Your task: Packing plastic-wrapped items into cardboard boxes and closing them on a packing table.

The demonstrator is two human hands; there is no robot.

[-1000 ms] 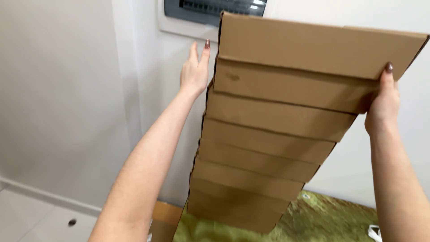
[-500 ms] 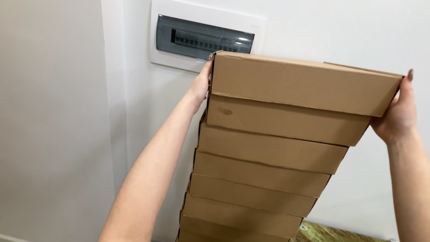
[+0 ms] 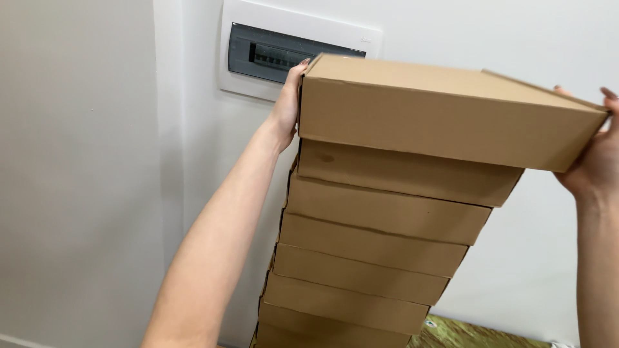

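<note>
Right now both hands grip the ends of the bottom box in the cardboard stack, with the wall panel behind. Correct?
Not quite. The left hand and right hand grip the ends of the top box, not the bottom one, as the head view shows. It does top a cardboard stack, with the wall panel behind.

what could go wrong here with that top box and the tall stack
The top box juts past the stack on the right, held only by the left hand and right hand at its ends; a slip could drop it. The stack's boxes sit unevenly, so a nudge might topple them. The box could also knock the wall panel behind it.
</note>
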